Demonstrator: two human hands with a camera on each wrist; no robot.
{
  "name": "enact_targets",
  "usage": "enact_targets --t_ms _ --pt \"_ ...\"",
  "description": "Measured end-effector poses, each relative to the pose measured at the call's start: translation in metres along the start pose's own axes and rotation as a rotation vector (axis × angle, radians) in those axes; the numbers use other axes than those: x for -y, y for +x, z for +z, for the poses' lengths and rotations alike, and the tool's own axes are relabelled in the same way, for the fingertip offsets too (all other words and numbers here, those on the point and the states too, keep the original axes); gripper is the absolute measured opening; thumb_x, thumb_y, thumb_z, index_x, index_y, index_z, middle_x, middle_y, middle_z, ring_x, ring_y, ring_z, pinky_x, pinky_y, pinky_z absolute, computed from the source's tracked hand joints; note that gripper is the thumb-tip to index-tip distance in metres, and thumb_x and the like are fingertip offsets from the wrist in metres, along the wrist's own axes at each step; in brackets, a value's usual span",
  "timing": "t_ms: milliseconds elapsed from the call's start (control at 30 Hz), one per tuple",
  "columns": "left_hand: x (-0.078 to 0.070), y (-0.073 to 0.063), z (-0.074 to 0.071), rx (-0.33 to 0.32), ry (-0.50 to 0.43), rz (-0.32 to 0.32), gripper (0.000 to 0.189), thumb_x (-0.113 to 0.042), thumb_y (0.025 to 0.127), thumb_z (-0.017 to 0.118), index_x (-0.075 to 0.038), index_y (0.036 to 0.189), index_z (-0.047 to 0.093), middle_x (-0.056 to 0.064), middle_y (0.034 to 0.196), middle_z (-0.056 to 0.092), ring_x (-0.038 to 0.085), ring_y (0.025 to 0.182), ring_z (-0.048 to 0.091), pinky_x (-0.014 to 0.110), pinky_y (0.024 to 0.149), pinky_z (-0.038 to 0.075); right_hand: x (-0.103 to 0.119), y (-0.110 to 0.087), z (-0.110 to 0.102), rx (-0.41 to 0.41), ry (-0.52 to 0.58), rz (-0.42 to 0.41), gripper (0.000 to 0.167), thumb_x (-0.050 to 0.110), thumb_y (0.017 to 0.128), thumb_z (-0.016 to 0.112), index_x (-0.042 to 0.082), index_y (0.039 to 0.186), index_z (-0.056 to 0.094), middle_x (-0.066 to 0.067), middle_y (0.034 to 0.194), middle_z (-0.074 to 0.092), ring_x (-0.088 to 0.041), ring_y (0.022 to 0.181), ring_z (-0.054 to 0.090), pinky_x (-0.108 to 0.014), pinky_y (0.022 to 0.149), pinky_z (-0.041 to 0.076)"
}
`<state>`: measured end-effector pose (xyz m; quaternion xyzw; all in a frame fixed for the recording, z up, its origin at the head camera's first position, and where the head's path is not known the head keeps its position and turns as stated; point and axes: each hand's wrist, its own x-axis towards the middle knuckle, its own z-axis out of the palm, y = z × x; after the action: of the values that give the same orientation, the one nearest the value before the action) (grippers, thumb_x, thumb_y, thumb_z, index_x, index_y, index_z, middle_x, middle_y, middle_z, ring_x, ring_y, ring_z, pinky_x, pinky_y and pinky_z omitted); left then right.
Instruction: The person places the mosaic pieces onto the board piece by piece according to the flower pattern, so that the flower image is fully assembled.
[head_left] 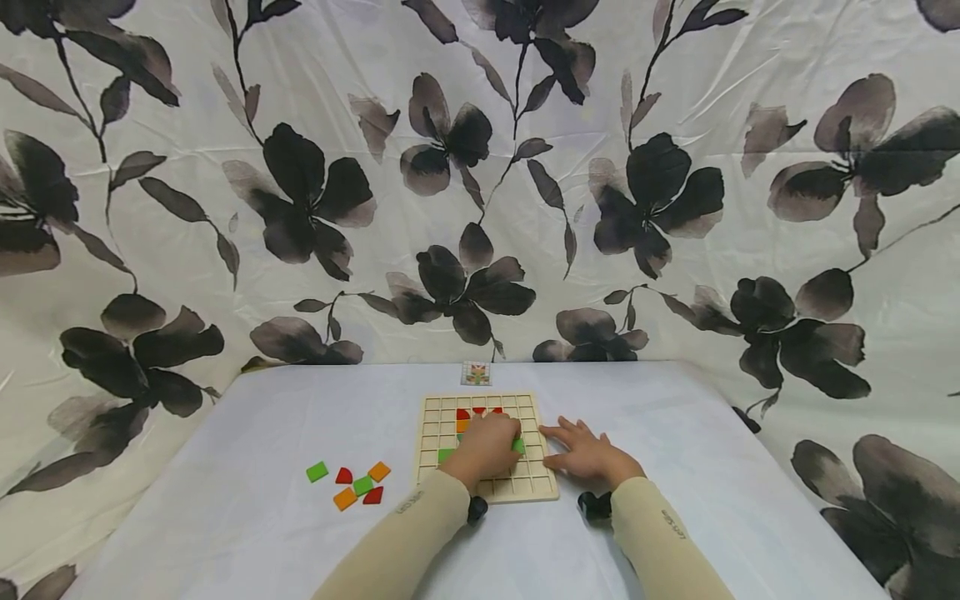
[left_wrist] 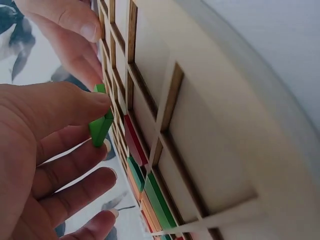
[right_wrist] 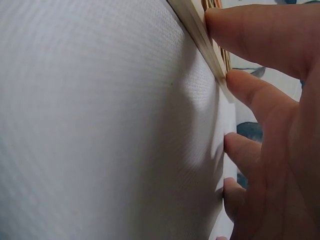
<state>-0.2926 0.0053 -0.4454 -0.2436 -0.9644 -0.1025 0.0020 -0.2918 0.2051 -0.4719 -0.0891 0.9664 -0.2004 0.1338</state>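
Observation:
A square wooden grid board (head_left: pixel 532 483) lies on the table, with red, orange and green tiles set in some of its cells. Over the middle of the board, my left hand (head_left: pixel 483 446) pinches a green tile (left_wrist: pixel 101 125) between thumb and fingertips, just off the grid in the left wrist view. That hand hides part of the laid tiles in the head view. My right hand (head_left: pixel 588 457) is at the board's right edge with fingers spread; its thumb and index finger (right_wrist: pixel 250 92) touch the wooden rim, and the other fingertips rest near the white cloth.
Left of the board lie several loose tiles, among them a green tile (head_left: pixel 317 472), a red tile (head_left: pixel 343 476) and an orange tile (head_left: pixel 379 472). A small patterned card (head_left: pixel 476 373) is behind the board. A flowered cloth (head_left: pixel 450 208) hangs beyond the white table (head_left: pixel 262 433).

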Motion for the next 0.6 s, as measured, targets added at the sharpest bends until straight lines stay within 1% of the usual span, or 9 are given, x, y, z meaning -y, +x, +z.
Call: enact_targets --t_ms 67,133,300,500,600 --pt "-0.0019 0.0010 0.0005 0.013 0.014 -0.001 0.013 -0.022 0.084 0.072 -0.015 0.095 0.069 -0.005 0.085 0.062 0.016 0.083 0.054 0.045 0.090 0.045 0.0002 0.0002 0.0002 0.002 0.001 0.000 0.061 0.047 0.091 0.058 0.029 0.147 0.042 -0.012 0.160 0.025 -0.044 0.147 0.014 -0.074 0.108 0.008" --pt "-0.0024 0.0021 0.0021 0.018 0.029 0.003 0.014 -0.023 0.085 0.072 -0.015 0.096 0.069 -0.004 0.086 0.063 0.016 0.084 0.055 0.044 0.089 0.045 0.0005 0.0002 0.0001 0.003 0.004 -0.005 0.061 0.046 0.091 0.058 0.028 0.147 0.042 -0.012 0.160 0.024 -0.045 0.147 0.014 -0.074 0.108 0.007" --pt "-0.0004 0.0050 0.0068 0.018 0.031 0.005 0.009 -0.022 0.086 0.071 -0.017 0.093 0.069 -0.005 0.086 0.064 0.015 0.084 0.057 0.042 0.085 0.044 0.0011 0.0006 -0.0001 0.004 0.002 -0.009 0.061 0.047 0.091 0.058 0.029 0.147 0.041 -0.011 0.160 0.024 -0.044 0.147 0.013 -0.074 0.109 0.007" --pt "-0.0004 0.0047 0.0066 0.013 0.024 0.016 0.008 -0.022 0.088 0.069 -0.016 0.093 0.072 -0.004 0.087 0.066 0.016 0.085 0.059 0.039 0.080 0.044 0.0006 0.0012 -0.0004 0.001 -0.007 -0.005 0.062 0.047 0.091 0.058 0.029 0.147 0.041 -0.012 0.160 0.024 -0.045 0.147 0.014 -0.074 0.109 0.008" --pt "-0.0014 0.0035 0.0069 0.015 0.021 0.022 0.007 -0.022 0.088 0.069 -0.016 0.091 0.073 -0.004 0.086 0.066 0.016 0.084 0.060 0.043 0.086 0.046 0.0004 0.0010 -0.0001 0.002 -0.004 -0.006 0.062 0.047 0.091 0.058 0.029 0.147 0.041 -0.012 0.160 0.024 -0.045 0.147 0.013 -0.074 0.109 0.008"
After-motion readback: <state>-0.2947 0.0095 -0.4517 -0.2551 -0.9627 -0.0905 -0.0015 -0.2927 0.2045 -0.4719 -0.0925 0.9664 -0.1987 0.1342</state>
